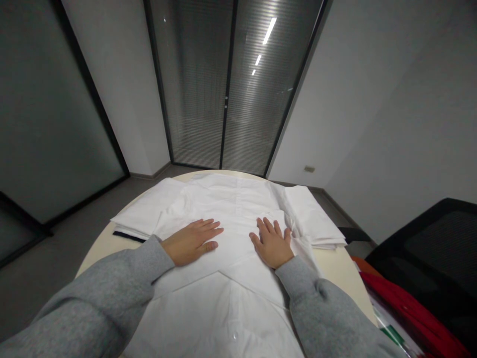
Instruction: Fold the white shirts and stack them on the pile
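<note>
A white button-front garment (188, 311), a shirt or coat, is spread over a round table, with part of its lower section folded back over itself. A button and placket show near the bottom of the view. My left hand (192, 241) lies flat on the folded layer, left of the middle, fingers stretched toward the right. Palm down on the same layer, my right hand (273, 243) has its fingers spread and pointing away from me. Neither hand grips the cloth. Creases run along the fabric beside my right hand.
The pale round table (99, 256) shows its rim around the cloth. Folded white cloth (143, 206) lies at the left, over a dark edge, and more folded white cloth (313, 219) at the right. A black mesh chair (439, 248) and red cloth (406, 306) stand close on the right.
</note>
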The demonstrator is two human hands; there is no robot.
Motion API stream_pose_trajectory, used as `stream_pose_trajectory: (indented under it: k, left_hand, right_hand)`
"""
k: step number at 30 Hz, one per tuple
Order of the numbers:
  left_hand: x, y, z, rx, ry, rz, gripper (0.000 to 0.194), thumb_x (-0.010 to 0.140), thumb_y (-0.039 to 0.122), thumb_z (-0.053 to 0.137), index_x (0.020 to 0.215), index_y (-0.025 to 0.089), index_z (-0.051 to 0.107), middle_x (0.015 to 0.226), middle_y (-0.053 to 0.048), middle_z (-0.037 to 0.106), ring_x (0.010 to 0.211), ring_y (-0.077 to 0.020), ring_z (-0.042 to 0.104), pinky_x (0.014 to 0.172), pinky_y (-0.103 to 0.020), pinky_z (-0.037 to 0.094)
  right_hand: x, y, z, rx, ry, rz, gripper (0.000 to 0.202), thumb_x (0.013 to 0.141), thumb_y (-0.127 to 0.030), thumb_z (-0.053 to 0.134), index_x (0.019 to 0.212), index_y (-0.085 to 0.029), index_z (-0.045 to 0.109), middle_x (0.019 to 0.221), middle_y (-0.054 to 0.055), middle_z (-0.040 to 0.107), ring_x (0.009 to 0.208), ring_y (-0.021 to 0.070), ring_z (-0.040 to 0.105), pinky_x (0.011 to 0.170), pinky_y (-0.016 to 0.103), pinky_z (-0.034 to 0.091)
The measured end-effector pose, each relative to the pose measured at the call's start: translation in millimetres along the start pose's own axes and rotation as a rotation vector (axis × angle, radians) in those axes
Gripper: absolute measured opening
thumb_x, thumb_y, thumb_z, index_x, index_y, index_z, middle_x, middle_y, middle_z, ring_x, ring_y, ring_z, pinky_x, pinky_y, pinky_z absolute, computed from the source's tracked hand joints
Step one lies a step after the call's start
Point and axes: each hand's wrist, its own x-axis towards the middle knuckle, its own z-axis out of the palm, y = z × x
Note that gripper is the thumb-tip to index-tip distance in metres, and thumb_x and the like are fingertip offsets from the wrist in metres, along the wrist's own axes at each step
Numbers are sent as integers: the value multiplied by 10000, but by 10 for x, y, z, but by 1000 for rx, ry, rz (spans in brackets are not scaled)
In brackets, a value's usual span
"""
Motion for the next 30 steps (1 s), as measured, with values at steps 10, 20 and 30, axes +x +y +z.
stream_pose_trajectory:
  k: [10,20,30]
  left_hand:
    - [-3,-20,21,-7,3,-8,627,1096,597,282,1609,258,404,1709,-52,317,1596,-243,241,1302,-457,178]
    - [-3,-54,53,-18,38,9,610,1095,596,305,1598,271,422,1698,-55,341,1589,-242,263,1295,-459,194]
    - [-2,-62,61,-4,38,19,617,1095,600,297,1603,270,413,1698,-56,343,1588,-240,268,1294,-454,199]
  right_hand:
    - [-2,-4,-15,8,9,-5,666,1051,-550,348,1642,-246,309,1724,53,269,1587,394,184,1216,733,123]
    - [8,10,9,23,38,-18,663,1047,-534,389,1634,-231,336,1714,46,296,1577,416,206,1215,742,131]
    - [8,3,-25,3,1,-9,664,1050,-556,356,1636,-245,326,1725,48,269,1585,394,194,1223,715,152]
